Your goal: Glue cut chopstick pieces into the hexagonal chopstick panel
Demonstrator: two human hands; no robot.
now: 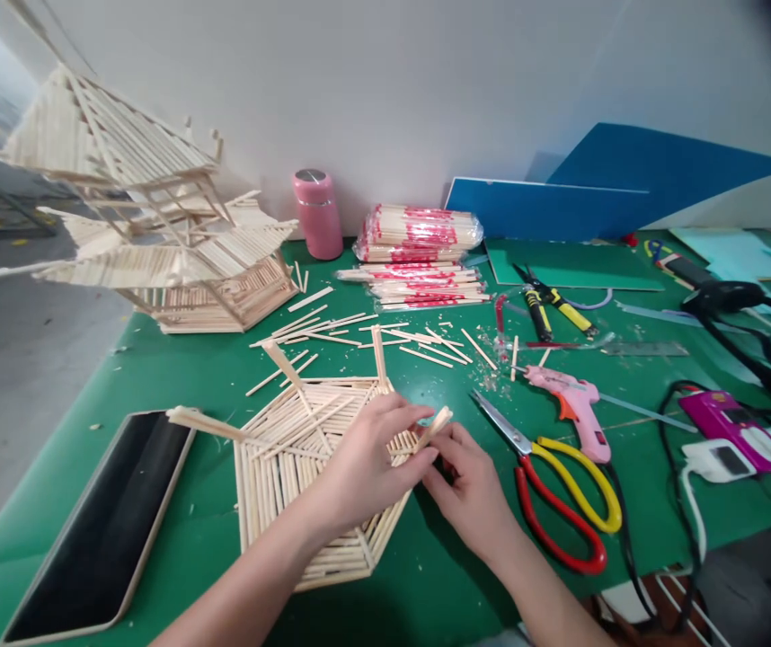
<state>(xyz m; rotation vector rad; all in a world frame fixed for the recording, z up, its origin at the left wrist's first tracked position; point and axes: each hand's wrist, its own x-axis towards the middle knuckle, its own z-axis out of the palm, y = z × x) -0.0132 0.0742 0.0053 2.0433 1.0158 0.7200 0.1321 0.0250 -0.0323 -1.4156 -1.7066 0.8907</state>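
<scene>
A many-sided base of wooden sticks [284, 485] lies on the green table, with short stick posts standing up at several corners. My left hand [376, 449] reaches over it, its fingers closed around a short wooden post [434, 428] at the right corner. From the right side, my right hand [466, 481] pinches at the foot of that same post, its fingertips partly hidden behind the post and the base edge. Loose sticks [311, 422] lie crossed on top of the base.
A stick pagoda model [224, 296] stands at the back left, a tablet [102, 521] in front of it. Scissors [527, 445], a pink glue gun [578, 404] and a power strip [729, 427] lie right. Behind are loose sticks, bagged sticks [419, 234], a pink bottle [319, 216] and pliers [553, 305].
</scene>
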